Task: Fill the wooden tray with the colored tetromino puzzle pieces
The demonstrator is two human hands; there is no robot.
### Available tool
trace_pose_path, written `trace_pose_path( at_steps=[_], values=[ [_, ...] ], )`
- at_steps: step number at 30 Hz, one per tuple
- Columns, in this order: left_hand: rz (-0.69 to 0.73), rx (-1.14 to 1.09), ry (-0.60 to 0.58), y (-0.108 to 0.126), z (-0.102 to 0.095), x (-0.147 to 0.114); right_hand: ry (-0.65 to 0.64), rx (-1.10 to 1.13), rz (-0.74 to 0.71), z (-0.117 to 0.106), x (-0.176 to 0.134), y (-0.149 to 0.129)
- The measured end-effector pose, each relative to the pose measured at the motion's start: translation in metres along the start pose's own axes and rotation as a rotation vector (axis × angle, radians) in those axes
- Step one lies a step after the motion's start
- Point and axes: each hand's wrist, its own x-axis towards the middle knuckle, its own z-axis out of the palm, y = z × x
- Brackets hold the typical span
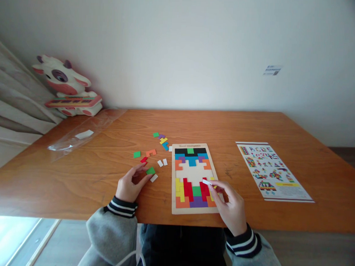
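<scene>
A wooden puzzle board point(173, 187) lies in front of me, filled with coloured block pieces at its top and bottom; a pale gap shows across its middle. Above the board's lower right part, my right hand point(231, 206) pinches a small white puzzle piece point(206, 182) between thumb and fingers. On the table to the left, my left hand point(131, 184) has thumb and fingers apart around a green square piece point(150, 170). A red piece point(144, 160) lies by its fingertips and a white piece point(154, 178) by its thumb. Whether the fingers touch them I cannot tell.
More loose pieces lie left of the board, among them an orange piece point(151, 152) and a yellow one point(163, 140). A printed pattern sheet point(272, 171) is on the right. At the far left are a clear plastic bag point(87, 131) and a cow toy keyboard point(70, 86).
</scene>
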Motion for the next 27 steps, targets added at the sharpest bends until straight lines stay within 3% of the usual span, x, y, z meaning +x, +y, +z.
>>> trace_pose_path(
  at_steps=[6,10,14,17,21,27],
  values=[
    [0.065,0.106,0.03,-0.002,-0.009,0.003,0.0,-0.01,-0.032,-0.001,0.0,0.003],
    [0.111,0.197,0.023,-0.016,-0.017,0.009,-0.028,-0.033,-0.153,0.008,0.001,-0.024],
    [0.172,0.194,-0.013,-0.024,-0.019,0.012,-0.234,0.012,-0.201,0.04,0.008,-0.07],
    [0.18,0.186,-0.022,-0.024,-0.019,0.01,-0.349,-0.006,-0.18,0.071,0.02,-0.09],
    [0.194,0.177,-0.048,-0.023,-0.02,0.011,-0.48,-0.139,-0.158,0.097,0.04,-0.09],
    [0.334,0.137,-0.112,-0.03,-0.033,0.015,-0.607,-0.257,-0.217,0.106,0.076,-0.084]
  ],
)
